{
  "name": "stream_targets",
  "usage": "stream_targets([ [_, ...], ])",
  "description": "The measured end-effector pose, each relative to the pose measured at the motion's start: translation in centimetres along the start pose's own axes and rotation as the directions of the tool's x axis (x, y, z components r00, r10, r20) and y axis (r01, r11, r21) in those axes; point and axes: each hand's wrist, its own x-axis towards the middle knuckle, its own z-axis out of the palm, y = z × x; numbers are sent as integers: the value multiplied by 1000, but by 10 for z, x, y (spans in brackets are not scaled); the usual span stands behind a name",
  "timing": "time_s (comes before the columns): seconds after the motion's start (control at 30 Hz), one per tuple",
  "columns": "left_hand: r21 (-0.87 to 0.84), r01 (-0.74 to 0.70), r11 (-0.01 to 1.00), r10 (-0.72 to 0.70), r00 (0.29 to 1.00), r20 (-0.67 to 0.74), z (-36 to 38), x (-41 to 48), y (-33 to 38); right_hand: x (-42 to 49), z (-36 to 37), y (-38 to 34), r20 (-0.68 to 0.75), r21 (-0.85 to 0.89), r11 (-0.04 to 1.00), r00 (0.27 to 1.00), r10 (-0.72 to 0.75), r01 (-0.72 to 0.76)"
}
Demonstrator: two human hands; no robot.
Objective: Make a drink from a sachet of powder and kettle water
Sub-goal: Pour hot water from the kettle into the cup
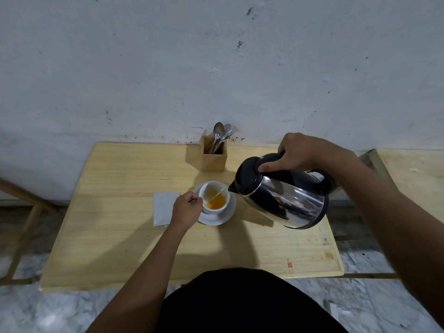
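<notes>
A square wooden cutlery holder [213, 156] stands at twelve o'clock on the pale wooden tabletop [120, 236], holding metal spoons and forks [221, 133].

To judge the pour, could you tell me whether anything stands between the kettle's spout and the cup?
Nothing visible does: the steel kettle with black lid is tilted, and water streams from its spout straight into the white cup, open-topped on its saucer.

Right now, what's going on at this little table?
A person is making a drink. The right hand tips a steel kettle so a thin stream of water runs into a white cup on a saucer, where the liquid is already orange. The left hand holds the cup by its handle. A sachet lies flat on the wooden table beside it, and a wooden box of spoons stands at the back.
</notes>
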Motion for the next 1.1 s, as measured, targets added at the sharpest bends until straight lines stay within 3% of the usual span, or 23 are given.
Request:
stream_targets([
  [1.1,5,-19,1000,19,1000,-22,2,4,-4,-9,-15,-2,2,4,1000,1000,13,-13],
])
